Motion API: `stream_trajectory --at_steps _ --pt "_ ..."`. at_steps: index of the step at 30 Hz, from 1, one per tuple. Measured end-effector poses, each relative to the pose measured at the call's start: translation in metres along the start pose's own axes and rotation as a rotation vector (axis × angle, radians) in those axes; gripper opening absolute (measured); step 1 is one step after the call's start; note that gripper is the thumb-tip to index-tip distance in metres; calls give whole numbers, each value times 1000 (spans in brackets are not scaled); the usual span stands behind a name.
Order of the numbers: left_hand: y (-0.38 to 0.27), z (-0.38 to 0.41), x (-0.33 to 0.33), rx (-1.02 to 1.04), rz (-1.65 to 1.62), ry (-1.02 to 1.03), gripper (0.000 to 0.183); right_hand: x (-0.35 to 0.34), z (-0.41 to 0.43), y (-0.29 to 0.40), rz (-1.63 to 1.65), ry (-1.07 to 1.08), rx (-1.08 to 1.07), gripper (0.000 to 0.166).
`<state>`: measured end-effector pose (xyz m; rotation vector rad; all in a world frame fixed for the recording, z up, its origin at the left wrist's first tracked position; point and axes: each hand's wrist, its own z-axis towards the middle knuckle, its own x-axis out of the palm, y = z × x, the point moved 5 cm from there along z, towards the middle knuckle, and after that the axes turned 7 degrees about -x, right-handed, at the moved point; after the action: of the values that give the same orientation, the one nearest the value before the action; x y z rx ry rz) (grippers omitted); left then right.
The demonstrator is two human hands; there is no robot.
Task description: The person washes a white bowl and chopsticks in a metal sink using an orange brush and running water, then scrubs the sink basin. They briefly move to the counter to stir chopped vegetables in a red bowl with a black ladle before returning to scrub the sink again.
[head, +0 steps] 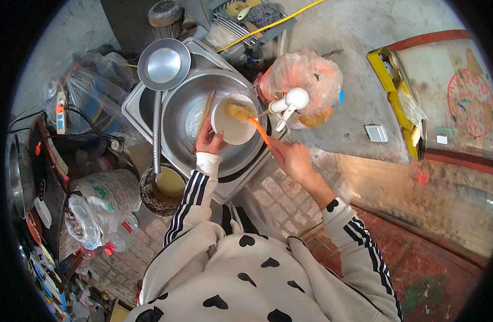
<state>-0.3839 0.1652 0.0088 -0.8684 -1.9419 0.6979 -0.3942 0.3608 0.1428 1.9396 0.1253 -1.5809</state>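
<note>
My left hand (209, 141) grips a white bowl (235, 128) by its rim, tilted over a large metal basin (176, 133). A pair of wooden chopsticks (204, 118) slants beside that hand; whether the fingers hold them too, I cannot tell. In my right hand (291, 159) is the orange handle of a dish brush (259, 129). Its yellowish bristles press into the bowl's inside. The basin rests in a steel sink (240, 185), with some clear liquid at its bottom. A white tap (291, 105) juts out just right of the bowl.
A metal ladle (164, 66) lies across the sink's left side, its handle reaching down to a pot (162, 205) of yellowish liquid. Plastic bags (103, 189) and a power strip (60, 110) with cables crowd the left. Behind the tap bulges a plastic-wrapped bundle (310, 72).
</note>
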Motion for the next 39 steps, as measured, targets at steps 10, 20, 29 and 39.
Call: stream_trajectory --at_steps 10,20,29,39 --pt "2 3 -8 86 -25 3 54 43 -34 28 696 17 263 21" --pt "-1 5 -19 -83 196 21 50 -7 -28 -30 -49 144 -51 25" --pt "12 -6 -22 -567 214 -45 50 -26 -8 -28 -227 132 -272 30" --pt "42 -9 -15 -759 -2 -137 55 -33 -13 -11 -353 217 -207 27"
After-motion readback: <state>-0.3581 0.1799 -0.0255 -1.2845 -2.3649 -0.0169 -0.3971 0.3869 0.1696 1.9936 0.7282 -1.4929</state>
